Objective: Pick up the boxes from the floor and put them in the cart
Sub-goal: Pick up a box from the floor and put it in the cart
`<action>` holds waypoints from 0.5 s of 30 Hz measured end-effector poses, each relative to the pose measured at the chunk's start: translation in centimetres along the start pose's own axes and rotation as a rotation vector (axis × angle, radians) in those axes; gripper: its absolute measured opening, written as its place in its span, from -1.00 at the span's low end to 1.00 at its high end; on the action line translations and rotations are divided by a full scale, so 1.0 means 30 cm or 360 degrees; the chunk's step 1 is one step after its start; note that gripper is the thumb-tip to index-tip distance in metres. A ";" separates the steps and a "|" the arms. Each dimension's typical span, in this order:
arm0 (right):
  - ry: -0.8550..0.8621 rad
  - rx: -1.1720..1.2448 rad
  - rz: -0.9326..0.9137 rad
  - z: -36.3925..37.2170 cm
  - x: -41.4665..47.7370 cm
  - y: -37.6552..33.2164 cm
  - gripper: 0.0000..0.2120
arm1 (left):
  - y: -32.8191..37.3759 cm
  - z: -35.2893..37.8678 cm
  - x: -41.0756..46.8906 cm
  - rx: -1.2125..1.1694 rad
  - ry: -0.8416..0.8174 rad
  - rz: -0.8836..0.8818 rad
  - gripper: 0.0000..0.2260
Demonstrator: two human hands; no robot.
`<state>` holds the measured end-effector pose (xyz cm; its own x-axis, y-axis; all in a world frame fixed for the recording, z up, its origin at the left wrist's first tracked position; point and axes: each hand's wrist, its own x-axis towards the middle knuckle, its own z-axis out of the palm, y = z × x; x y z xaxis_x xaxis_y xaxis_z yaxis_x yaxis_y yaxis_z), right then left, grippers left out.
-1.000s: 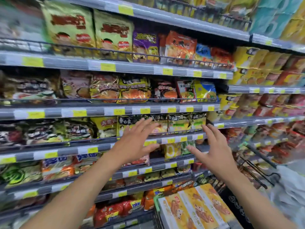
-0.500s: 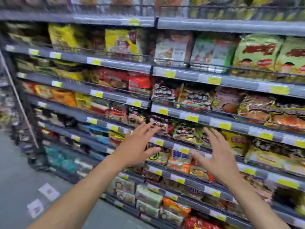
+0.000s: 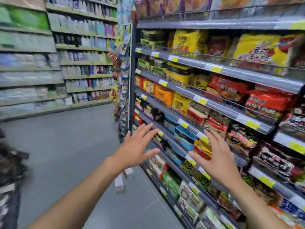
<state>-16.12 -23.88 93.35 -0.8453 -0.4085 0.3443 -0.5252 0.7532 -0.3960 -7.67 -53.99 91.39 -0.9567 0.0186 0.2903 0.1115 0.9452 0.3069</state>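
Note:
Two small white boxes lie on the grey floor close to the foot of the shelving, one [image 3: 119, 183] nearer me and one [image 3: 128, 172] partly hidden behind my left wrist. My left hand [image 3: 137, 146] is held out in front of me, fingers spread, holding nothing, above the boxes in the picture. To its right, my right hand [image 3: 216, 156] is raised in front of the lower shelves, fingers straight and empty. The cart is out of view.
Long grey shelving [image 3: 214, 100] packed with noodle packets runs along the right. More shelves [image 3: 82, 63] line the far side of the aisle. Grey floor [image 3: 66, 146] stretches ahead. A dark blurred shape [image 3: 9, 171] sits at the left edge.
The view has swung left, away from the cart with orange boxes, down the aisle. The white boxes on the floor now sit under my left hand. Both hands stay raised and empty.

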 end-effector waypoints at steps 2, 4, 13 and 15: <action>-0.0068 0.0029 -0.0081 0.080 0.080 -0.076 0.01 | -0.100 -0.035 -0.049 0.0034 0.0026 -0.0125 -0.34; -0.0111 0.0051 -0.0161 0.149 0.143 -0.142 0.01 | -0.180 -0.060 -0.084 0.0063 0.0034 -0.0228 -0.33; -0.0265 0.0227 -0.0392 0.469 0.431 -0.361 0.07 | -0.500 -0.130 -0.143 0.0292 0.0044 -0.0620 -0.21; -0.0287 0.0268 -0.0452 0.539 0.525 -0.397 0.06 | -0.574 -0.143 -0.115 0.0309 0.0053 -0.0701 -0.19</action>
<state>-24.74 -47.62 89.73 -0.6595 -0.6843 0.3111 -0.7372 0.5076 -0.4460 -5.12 -71.71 88.99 -0.8922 -0.4048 0.2004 -0.3579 0.9042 0.2331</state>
